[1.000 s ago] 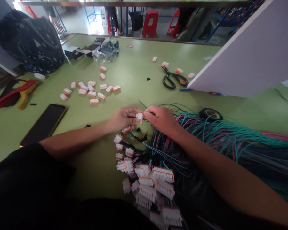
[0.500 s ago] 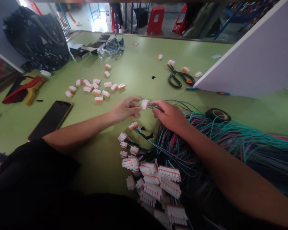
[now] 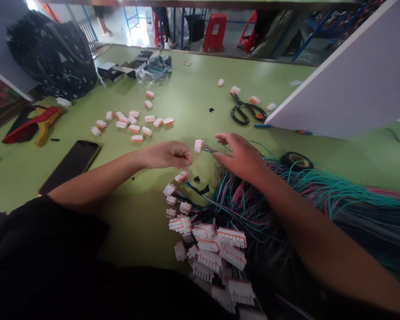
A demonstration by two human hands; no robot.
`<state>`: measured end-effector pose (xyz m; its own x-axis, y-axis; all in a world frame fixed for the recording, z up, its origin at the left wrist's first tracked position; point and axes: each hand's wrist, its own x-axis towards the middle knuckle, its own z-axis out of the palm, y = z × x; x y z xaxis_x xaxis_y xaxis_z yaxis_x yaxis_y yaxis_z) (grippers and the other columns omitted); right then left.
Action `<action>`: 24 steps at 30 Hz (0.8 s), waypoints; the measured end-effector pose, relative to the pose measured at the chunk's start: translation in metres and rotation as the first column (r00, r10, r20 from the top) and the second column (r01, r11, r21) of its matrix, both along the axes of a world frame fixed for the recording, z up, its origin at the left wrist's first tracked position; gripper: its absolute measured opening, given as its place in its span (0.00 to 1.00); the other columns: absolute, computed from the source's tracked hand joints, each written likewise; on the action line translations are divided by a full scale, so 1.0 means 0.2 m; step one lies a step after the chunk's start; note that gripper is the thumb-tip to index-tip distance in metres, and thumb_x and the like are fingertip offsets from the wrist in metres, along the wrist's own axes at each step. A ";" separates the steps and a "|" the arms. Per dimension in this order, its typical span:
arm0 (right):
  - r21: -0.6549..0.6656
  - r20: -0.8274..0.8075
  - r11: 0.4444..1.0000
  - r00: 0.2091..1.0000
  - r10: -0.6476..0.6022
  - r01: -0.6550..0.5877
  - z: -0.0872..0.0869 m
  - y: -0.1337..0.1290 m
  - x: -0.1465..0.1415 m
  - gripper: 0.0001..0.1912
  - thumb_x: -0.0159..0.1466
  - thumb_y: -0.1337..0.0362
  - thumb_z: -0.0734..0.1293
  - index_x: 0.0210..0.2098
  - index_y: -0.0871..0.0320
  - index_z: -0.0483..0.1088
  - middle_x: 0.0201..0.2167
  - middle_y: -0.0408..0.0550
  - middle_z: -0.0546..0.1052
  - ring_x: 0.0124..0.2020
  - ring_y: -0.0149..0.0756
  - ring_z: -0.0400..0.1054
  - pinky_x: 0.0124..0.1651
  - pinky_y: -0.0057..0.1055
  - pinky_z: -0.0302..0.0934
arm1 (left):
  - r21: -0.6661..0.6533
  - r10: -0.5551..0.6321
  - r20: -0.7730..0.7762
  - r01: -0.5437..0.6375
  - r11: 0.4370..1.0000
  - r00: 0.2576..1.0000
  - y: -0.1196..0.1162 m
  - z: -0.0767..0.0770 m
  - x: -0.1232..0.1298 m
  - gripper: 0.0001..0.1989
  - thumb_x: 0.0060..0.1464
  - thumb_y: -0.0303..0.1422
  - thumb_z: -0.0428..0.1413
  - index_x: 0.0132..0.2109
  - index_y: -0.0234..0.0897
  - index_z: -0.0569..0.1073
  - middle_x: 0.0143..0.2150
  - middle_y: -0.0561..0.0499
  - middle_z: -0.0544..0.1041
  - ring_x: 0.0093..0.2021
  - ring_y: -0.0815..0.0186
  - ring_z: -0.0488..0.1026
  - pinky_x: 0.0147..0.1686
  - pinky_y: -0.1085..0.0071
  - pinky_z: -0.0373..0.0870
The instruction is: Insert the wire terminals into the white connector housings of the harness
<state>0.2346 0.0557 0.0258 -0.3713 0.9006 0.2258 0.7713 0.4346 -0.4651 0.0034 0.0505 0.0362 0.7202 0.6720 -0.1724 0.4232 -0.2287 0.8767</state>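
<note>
A white connector plug [image 3: 199, 146] with several thin wires lies just left of my right hand [image 3: 242, 153]. That hand's thumb and fingers are spread apart, and the plug's wires run into the gap between them. My left hand [image 3: 170, 154] is curled closed to the left of the plug, apart from it; whatever its fingertips may hold is hidden. Just below it is a wired white-and-orange connector [image 3: 181, 177]. A cluster of wired connectors [image 3: 209, 260] spreads toward my body, joined to a large bundle of green, pink and dark wires [image 3: 340, 191].
Loose connectors [image 3: 134, 128] lie on the green table beyond my left arm. A phone [image 3: 70, 166] and a red-and-yellow tool [image 3: 42, 122] are at the left. Black scissors [image 3: 246, 111], black tape [image 3: 296, 161] and a pale upright panel [image 3: 346, 84] stand right. A dark bag [image 3: 51, 55] sits far left.
My left hand has drawn back left and down from the plug, and its fingers have curled in. My right hand's fingers have opened from their pinch on the wires.
</note>
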 end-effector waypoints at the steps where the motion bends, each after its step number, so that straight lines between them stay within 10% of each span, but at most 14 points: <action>1: 0.041 0.012 0.999 1.000 -0.004 0.003 0.02 -0.01 0.00 0.19 0.53 0.66 0.65 0.45 0.58 0.68 0.43 0.54 0.74 0.45 0.43 0.67 0.46 0.40 0.61 | 0.049 0.007 -0.052 -0.004 0.999 0.999 0.00 0.00 0.00 0.09 0.48 0.33 0.55 0.36 0.34 0.72 0.31 0.52 0.73 0.30 0.71 0.67 0.32 0.76 0.61; 7: -0.152 0.127 0.987 0.989 0.076 -0.056 0.15 -0.18 -0.08 0.08 0.56 0.61 0.62 0.27 0.56 0.72 0.24 0.46 0.74 0.26 0.33 0.66 0.31 0.32 0.57 | 0.212 -0.099 -0.163 0.133 0.968 0.982 -0.04 0.01 0.04 0.07 0.39 0.24 0.57 0.31 0.34 0.74 0.29 0.52 0.71 0.31 0.69 0.66 0.31 0.75 0.60; 11: -0.428 0.152 0.888 0.956 0.252 -0.167 0.18 -0.22 -0.10 0.13 0.55 0.57 0.63 0.20 0.58 0.68 0.18 0.42 0.70 0.21 0.28 0.60 0.25 0.29 0.51 | -0.123 0.114 0.168 -0.094 0.988 0.979 -0.03 -0.01 0.06 0.11 0.42 0.23 0.56 0.37 0.33 0.71 0.27 0.55 0.72 0.27 0.74 0.67 0.28 0.77 0.61; 18: -0.734 -0.228 0.609 0.954 0.194 -0.299 0.20 -0.13 0.03 0.12 0.54 0.55 0.63 0.31 0.57 0.70 0.20 0.39 0.71 0.18 0.25 0.62 0.21 0.25 0.57 | -0.675 0.463 0.487 -0.017 0.738 0.741 -0.05 -0.05 0.12 0.16 0.38 0.19 0.59 0.38 0.32 0.69 0.28 0.55 0.75 0.25 0.74 0.72 0.29 0.75 0.69; 24: -0.695 -0.276 0.674 0.958 0.073 -0.252 0.20 -0.15 0.02 0.11 0.50 0.56 0.68 0.24 0.58 0.68 0.15 0.37 0.67 0.16 0.23 0.59 0.21 0.24 0.55 | -0.760 0.476 0.480 0.078 0.645 0.737 -0.14 -0.07 0.21 0.08 0.42 0.25 0.63 0.31 0.29 0.71 0.22 0.54 0.73 0.23 0.73 0.72 0.26 0.76 0.70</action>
<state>0.2391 0.0267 0.0662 -0.5520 0.7459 -0.3729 0.5666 0.0074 -0.8239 0.0455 0.0231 0.0232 0.6989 0.6737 -0.2402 -0.2950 0.5774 0.7613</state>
